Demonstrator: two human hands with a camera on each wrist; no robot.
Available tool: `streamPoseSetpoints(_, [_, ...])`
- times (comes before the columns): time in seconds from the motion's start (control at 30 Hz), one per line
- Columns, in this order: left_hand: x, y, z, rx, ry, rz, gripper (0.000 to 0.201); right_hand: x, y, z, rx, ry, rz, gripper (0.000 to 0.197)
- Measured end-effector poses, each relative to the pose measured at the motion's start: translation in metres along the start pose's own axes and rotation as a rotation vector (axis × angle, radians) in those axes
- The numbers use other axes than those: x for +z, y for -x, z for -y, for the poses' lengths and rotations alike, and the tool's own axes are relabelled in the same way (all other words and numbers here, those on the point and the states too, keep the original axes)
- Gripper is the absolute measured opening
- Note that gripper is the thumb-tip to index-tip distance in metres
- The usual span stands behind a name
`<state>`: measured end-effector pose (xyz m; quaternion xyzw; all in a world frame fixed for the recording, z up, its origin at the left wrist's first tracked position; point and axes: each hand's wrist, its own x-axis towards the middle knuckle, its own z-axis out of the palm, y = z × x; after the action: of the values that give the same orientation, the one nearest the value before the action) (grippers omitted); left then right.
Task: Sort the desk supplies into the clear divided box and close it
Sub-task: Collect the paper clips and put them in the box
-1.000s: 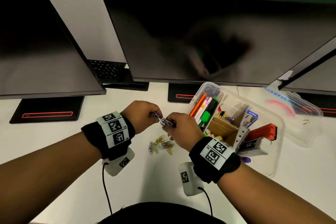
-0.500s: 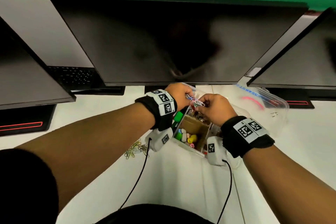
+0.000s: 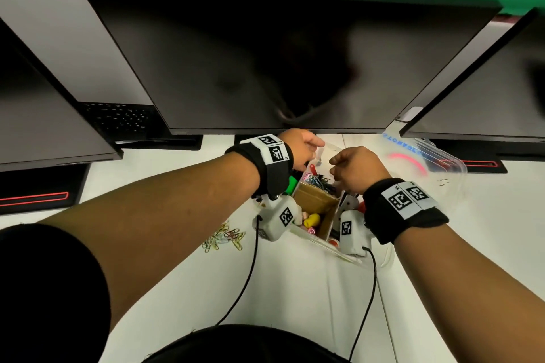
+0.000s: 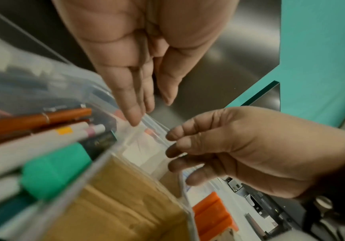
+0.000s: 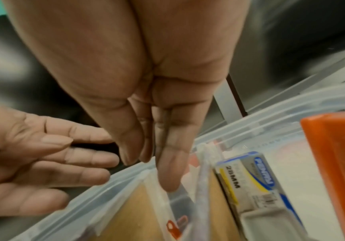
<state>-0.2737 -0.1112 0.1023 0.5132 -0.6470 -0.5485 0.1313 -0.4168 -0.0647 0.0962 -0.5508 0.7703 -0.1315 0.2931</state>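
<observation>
The clear divided box stands on the white desk under both hands. Its compartments hold pens, a green highlighter, a cardboard insert, a pile of coloured paper clips, a staples box and an orange stapler. My left hand hovers over the box's far rim, fingers straight and empty. My right hand hangs beside it over the clip compartment, fingers relaxed, holding nothing. More loose paper clips lie on the desk left of the box.
The box's clear lid lies on the desk to the right, behind the box. A large dark monitor overhangs the box's far edge, with more monitors at both sides. Wrist-camera cables trail down toward my body.
Both hands carried a pinch of paper clips from the loose pile to the box and let them go into a compartment. The hands are now empty and slightly apart.
</observation>
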Motion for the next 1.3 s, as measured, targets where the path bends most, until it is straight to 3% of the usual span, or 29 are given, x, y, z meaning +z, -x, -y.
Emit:
streamPoseSetpoints(0.13, [-0.034,0.021,0.013,0.048,0.004,-0.063,0.026,0.006,0.018,0.029,-0.142,0.03,-0.033,0.01])
streamPoseSetpoints(0.27, [-0.068,0.044,0.044,0.025,-0.168,-0.158,0.011,0.031,0.045,0.066,-0.337,0.098,0.063,0.013])
streamPoseSetpoints(0.4, [-0.085,0.069,0.076,-0.036,-0.345,-0.113,0.016,0.065,0.066,0.089,-0.484,0.219,0.214,0.02])
streamPoseSetpoints(0.57, [-0.08,0.087,0.12,-0.117,-0.581,-0.03,0.022,0.117,0.077,0.093,-0.552,0.328,0.348,0.024])
streamPoseSetpoints(0.77, [-0.062,0.096,0.179,-0.232,-0.702,0.058,0.049,0.169,0.07,0.058,-0.423,0.52,0.467,0.032])
streamPoseSetpoints(0.97, [-0.048,0.098,0.209,-0.292,-0.642,0.074,0.071,0.195,0.058,0.043,-0.24,0.315,0.412,0.052])
streamPoseSetpoints(1.13, [-0.04,0.089,0.214,-0.271,-0.552,0.009,0.07,0.213,0.049,0.05,-0.217,0.215,0.349,0.056])
streamPoseSetpoints(1.3, [-0.031,0.081,0.213,-0.257,-0.532,-0.055,0.036,0.226,0.044,0.059,-0.243,0.195,0.279,0.033])
